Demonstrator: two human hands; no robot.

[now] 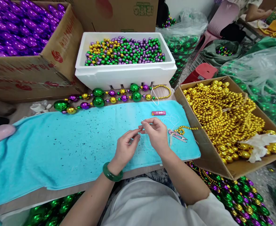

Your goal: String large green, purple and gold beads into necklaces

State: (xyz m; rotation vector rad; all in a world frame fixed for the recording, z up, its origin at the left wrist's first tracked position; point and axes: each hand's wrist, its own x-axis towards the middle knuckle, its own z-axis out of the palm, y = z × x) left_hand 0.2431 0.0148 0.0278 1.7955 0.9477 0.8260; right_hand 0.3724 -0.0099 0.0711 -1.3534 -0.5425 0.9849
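My left hand and my right hand meet over a blue towel, fingertips pinched close together. Between them is a fine pale thread, mostly hidden by the fingers. Loops of clear thread lie on the towel just right of my right hand. Beside them are pink-handled thread snips and a short string of gold beads. A small dark pink box rests above my right hand. Across the towel's far edge stretches a necklace of green, purple and gold beads.
A white foam box of small mixed beads stands behind the necklace. At the left is a carton of purple beads; at the right, an open carton holds gold bead strings. Bagged green beads and a red stool stand beyond.
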